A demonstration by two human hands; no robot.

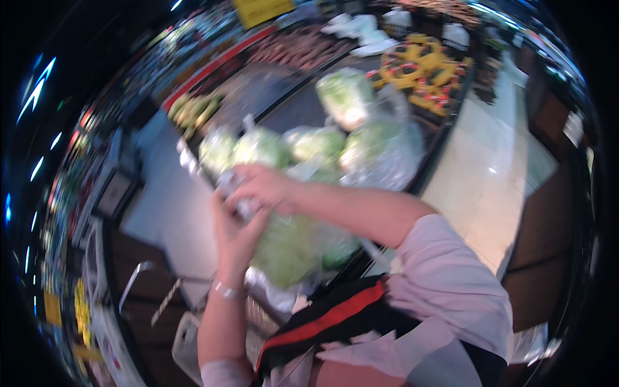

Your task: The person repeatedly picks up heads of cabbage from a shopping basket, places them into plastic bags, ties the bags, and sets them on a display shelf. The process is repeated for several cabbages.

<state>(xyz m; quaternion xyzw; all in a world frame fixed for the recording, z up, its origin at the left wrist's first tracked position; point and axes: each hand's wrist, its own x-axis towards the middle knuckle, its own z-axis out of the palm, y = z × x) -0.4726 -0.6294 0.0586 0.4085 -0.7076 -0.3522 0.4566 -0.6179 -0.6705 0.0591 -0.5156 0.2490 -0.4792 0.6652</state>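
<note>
Both hands meet at the near left edge of a produce stand. My left hand and my right hand hold bunched clear plastic between them; it looks like the gathered end of a bag, though blur hides the detail. Just below the hands lies a large pale-green cabbage in clear plastic. Several more wrapped cabbages sit in a row beyond my fingers. One napa cabbage lies farther back, and a large bagged one is to its near right.
Yellow-netted produce, reddish root vegetables and white plastic bags lie at the stand's far end. Greenish-yellow produce sits at its left corner. A tiled aisle runs along the right. A metal handle stands at lower left.
</note>
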